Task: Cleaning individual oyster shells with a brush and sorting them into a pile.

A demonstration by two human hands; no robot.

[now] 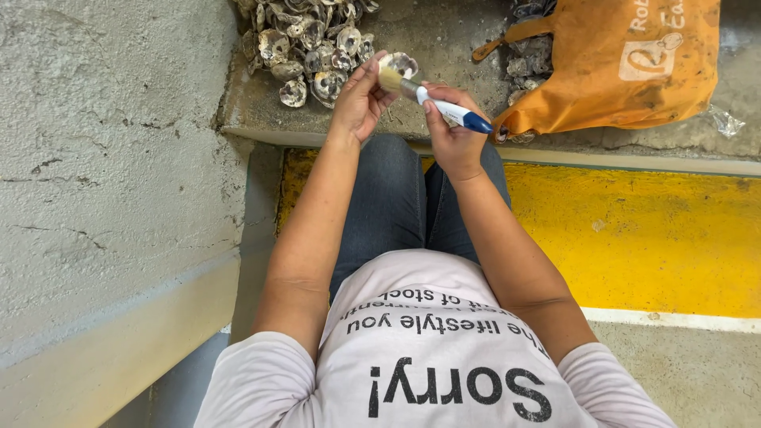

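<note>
1. Holding a single oyster shell (399, 63) up between thumb and fingertips, the left hand (361, 99) keeps it raised just in front of the shell pile (305, 43).
2. The right hand (452, 127) is closed around a blue-and-white-handled brush (432, 99); its pale bristles touch the held shell.
3. The shell pile lies on a grey concrete ledge (254, 103). To the right of the pile sits an orange bag (618, 63) with more shells showing at its mouth.
4. Progress, as judged: one shell is under the brush. Which shells in the pile are already brushed cannot be told; those in the bag look soiled, so much appears left.
5. Nearer the person than the pile runs a yellow painted strip (634, 230).
</note>
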